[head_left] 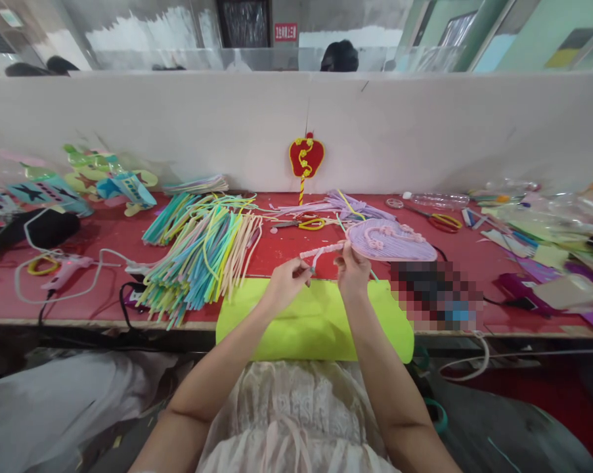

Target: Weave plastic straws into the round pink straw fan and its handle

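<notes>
My right hand (352, 268) is closed around the neck of a lilac fan (399, 242), a rounded fuzzy craft piece with pink trim and a raised pink curl. Its slim pink-wrapped handle (330, 249) points left, toward my left hand (291, 279). There my fingers pinch the lower end of a pale pipe cleaner (318, 258) that hangs from the handle. The fingertips partly hide that end. Below both hands a bright yellow-green sheet (316, 322) covers the table's front edge.
Bundles of coloured pipe cleaners (197, 256) lie at left, beside a pink glue gun (67, 272). Yellow-handled scissors (310, 224) lie behind my hands, another pair of scissors (444, 222) at right. A red fan (306, 157) leans on the white partition (178, 131). Craft scraps (537, 230) crowd the right.
</notes>
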`<state>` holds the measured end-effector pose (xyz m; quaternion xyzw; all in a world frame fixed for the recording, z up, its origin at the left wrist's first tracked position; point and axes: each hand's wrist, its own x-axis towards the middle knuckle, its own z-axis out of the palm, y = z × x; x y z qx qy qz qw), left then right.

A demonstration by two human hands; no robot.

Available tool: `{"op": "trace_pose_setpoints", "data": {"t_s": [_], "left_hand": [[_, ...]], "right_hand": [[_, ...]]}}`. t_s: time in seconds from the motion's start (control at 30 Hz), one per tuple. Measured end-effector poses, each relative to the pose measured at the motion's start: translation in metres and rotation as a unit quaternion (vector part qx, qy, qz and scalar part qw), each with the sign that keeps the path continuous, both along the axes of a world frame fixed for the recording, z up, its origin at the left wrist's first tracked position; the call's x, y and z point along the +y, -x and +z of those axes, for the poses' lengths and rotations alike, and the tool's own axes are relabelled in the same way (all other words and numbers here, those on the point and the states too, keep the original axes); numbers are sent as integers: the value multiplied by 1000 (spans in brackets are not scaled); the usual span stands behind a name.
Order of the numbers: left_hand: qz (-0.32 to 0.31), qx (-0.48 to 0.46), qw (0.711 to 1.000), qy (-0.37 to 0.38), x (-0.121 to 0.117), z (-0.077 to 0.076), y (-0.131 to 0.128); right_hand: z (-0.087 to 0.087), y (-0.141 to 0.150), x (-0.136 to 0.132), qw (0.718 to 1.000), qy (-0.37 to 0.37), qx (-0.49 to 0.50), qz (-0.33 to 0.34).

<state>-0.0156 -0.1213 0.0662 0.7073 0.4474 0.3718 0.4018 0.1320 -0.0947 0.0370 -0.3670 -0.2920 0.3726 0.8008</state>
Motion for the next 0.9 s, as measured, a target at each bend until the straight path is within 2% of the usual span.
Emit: {"op": "trace_pose_setpoints", "data": {"t_s": [0.2, 0.33, 0.47, 0.6, 0.77, 0.9], "left_hand": [[-66, 24, 998, -1, 17, 4, 13], [-75, 72, 995, -4, 28, 11, 30], [-51, 116, 991, -34, 37, 19, 43], [-17, 161, 984, -67, 36, 31, 47], [52, 213, 967, -127, 18, 42, 38], [111, 236, 951, -167, -1, 37, 24]], "right_hand": [[-4, -6, -1, 986, 39, 76, 143], [-5, -13, -4, 981, 33, 54, 184], [-5, -22, -2, 986, 25, -15, 165], [-3, -26, 1, 989, 16, -85, 124], [0, -17, -2, 989, 6, -131, 67], [3, -5, -7, 995, 14, -96, 0]]}}
